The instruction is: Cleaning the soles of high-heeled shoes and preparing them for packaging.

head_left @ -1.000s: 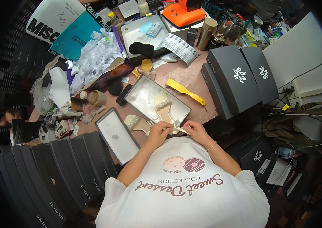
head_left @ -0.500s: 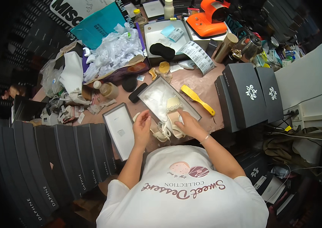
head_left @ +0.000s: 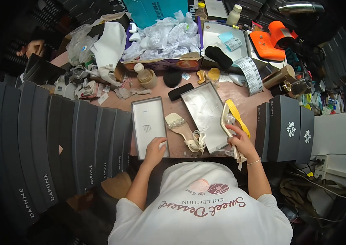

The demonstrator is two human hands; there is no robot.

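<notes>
Packing step, I judge: my right hand (head_left: pixel 241 141) grips a cream sandal (head_left: pixel 228 126); left hand (head_left: pixel 155 150) lies spread on the box lid (head_left: pixel 148 122). Next: careful placement into the open box (head_left: pixel 205 112).

The only view comes from a fisheye camera on the person's head, looking steeply down over their shirt (head_left: pixel 205 204) onto the cluttered table (head_left: pixel 173 110). It sits fairly high, so the whole tabletop shows, edges bending toward the dark rim.

Cluttered pinkish worktable (head_left: pixel 258 107), rows of black boxes (head_left: pixel 58 139) at left, dark surroundings, white power strip (head_left: pixel 328 161) at right
</notes>
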